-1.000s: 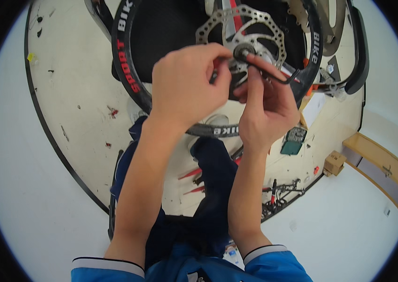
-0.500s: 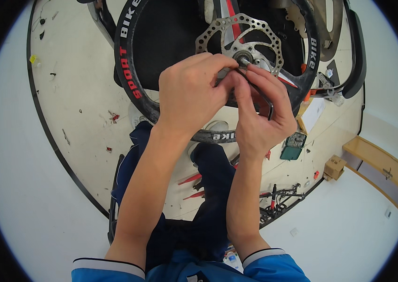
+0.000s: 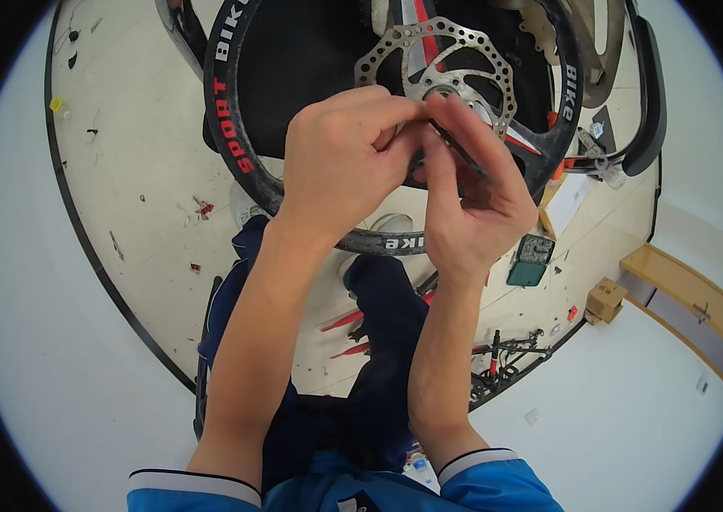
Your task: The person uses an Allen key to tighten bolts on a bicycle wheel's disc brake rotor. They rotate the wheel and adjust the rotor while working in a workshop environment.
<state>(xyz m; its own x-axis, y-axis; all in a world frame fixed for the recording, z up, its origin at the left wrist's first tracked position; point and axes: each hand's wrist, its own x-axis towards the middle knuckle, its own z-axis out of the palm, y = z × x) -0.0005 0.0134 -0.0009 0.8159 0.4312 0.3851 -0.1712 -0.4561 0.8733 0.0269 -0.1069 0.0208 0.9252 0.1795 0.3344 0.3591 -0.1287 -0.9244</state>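
Crowding the hub: both hands are right in at the wheel's middle, fingertips all but meeting, covering much of the hub [image 3: 443,87]!
Left hand: the left hand [image 3: 348,154] comes in with thumb and index finger drawn together on the near side of the hub, the other fingers curled under; what sits between those tips is hidden, so I cannot tell what it pinches.
Right hand: the right hand [image 3: 481,200] faces it, index finger reaching up to the hub, thumb and fingers closed about a slim tool.
Hex key: yes, that's the black hex key [image 3: 461,154], a dark sliver slanting between the right thumb and fingers, its ends out of sight.
Brake rotor: silver and full of holes, the brake rotor [image 3: 472,38] rings the hub, its near part behind the hands.
Wheel: rotor side to us, the bicycle wheel [image 3: 267,189] shows red and white lettering on its tyre; behind it a black chair seat [image 3: 293,68], the near rim reaching past the seat's front edge.
Chair's right side: a black armrest [image 3: 653,111] curves past.
Floor, right part: an open green case [image 3: 530,260]; nearer the wall, a cardboard box [image 3: 606,300] and a red-and-black bicycle frame [image 3: 494,363].
Floor, far left edge: a small yellow piece [image 3: 56,104].
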